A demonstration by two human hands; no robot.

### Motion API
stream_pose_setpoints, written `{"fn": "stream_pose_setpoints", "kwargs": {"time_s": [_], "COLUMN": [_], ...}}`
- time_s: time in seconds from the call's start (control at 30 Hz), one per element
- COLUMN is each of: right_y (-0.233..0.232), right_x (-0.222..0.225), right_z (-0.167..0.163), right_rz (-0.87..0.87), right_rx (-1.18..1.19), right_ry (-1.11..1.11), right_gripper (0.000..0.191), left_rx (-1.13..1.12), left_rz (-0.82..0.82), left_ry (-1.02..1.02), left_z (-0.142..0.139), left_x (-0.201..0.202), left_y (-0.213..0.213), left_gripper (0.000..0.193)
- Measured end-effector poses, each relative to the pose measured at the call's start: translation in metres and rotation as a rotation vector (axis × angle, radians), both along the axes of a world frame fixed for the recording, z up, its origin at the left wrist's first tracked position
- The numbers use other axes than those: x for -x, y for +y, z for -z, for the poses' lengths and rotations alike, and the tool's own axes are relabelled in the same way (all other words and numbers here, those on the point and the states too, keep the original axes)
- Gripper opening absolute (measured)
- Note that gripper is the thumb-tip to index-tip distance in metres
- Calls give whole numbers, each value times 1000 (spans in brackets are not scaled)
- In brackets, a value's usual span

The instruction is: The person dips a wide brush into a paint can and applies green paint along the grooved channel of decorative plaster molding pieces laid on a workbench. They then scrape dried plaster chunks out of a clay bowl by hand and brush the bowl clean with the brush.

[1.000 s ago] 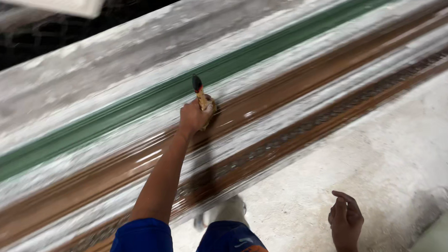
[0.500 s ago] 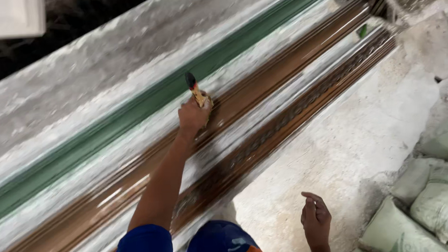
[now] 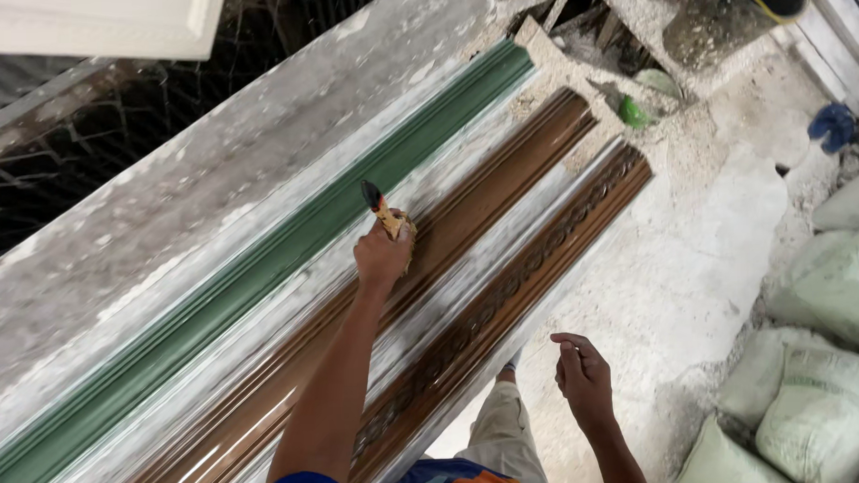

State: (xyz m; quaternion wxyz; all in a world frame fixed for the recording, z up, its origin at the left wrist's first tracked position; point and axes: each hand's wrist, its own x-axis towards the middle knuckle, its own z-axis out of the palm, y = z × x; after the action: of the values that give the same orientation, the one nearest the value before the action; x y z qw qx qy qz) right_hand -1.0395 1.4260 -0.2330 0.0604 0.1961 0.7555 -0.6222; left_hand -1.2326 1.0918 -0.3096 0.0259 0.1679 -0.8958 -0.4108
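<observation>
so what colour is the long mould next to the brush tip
Green: the long mould beside the brush tip, in the head view.

brush point(image 3: 383, 211): bristle end hidden under the left hand point(image 3: 382, 255) | green moulding point(image 3: 259, 266): cut off at lower-left edge | brown mouldings point(image 3: 504, 186): run out at bottom edge | sacks point(image 3: 825, 390): cut by right edge

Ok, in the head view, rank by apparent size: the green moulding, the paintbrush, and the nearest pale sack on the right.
1. green moulding, longest by far, running off the frame.
2. pale sack, though nearness to the camera may inflate it.
3. paintbrush, smallest, partly hidden in the left hand.
</observation>
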Motion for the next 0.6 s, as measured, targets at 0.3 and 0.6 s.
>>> {"fn": "stream_pose_setpoints", "kwargs": {"time_s": [0.3, 0.6], "right_y": [146, 245], "right_x": [213, 307], "right_z": [45, 49], "right_rz": [-62, 7], "right_rx": [87, 128], "right_ry": [59, -48], "right_gripper": [28, 29], "left_rx": [134, 155], "left_rz": [65, 50], "left_ry": [-221, -83], "left_z": [18, 7], "left_x": [164, 289], "left_y": [141, 272], "left_gripper": [55, 40]}}
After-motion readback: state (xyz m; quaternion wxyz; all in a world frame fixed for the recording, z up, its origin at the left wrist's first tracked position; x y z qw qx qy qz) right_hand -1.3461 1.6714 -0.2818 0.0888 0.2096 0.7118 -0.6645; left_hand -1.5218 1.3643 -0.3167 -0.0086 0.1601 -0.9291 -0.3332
